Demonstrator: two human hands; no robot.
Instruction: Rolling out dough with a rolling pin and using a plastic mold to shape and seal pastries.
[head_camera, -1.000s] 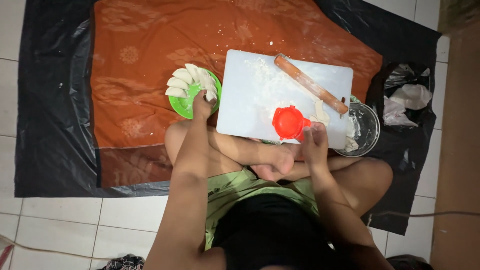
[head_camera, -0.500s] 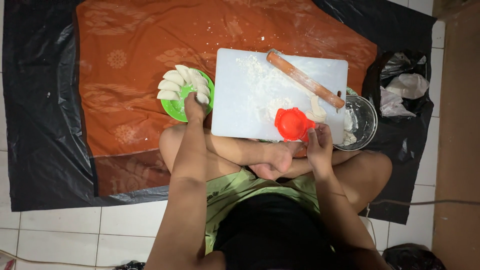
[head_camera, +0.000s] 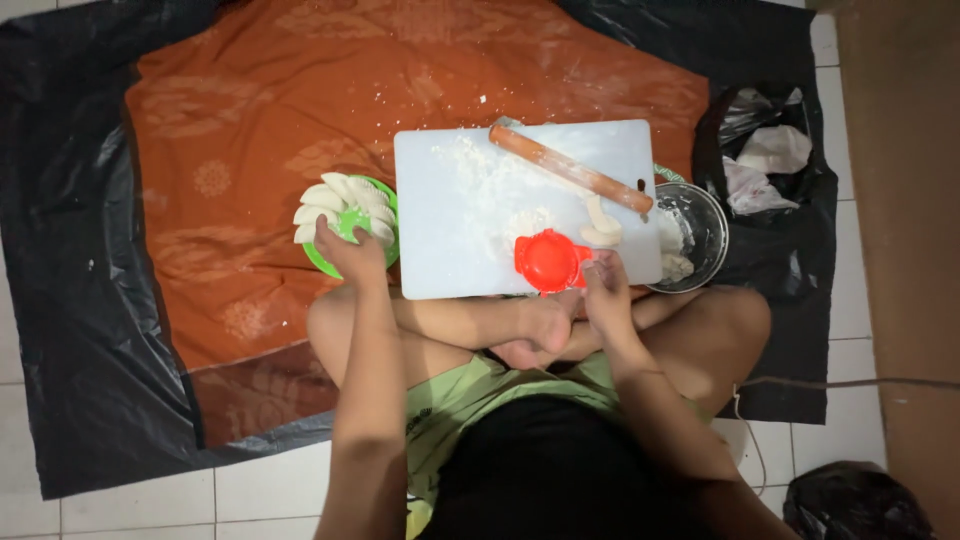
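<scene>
Two hands are at work below me. I see the left hand (head_camera: 352, 255) resting on the near edge of a green plate (head_camera: 318, 262), its fingers loosely curled among the white dumplings (head_camera: 345, 197) fanned across it; I cannot tell whether it grips one. I see the right hand (head_camera: 605, 290) pinching the edge of a red press (head_camera: 549, 261), which lies at the near edge of a white board (head_camera: 470, 235). Flour is scattered on the board, where a rolling pin (head_camera: 570, 167) lies diagonally with strips of dough (head_camera: 601, 222) just beside it. A metal bowl (head_camera: 695, 235) touches the board's right side. Everything rests on an orange cloth (head_camera: 240, 150) over black plastic (head_camera: 60, 250).
</scene>
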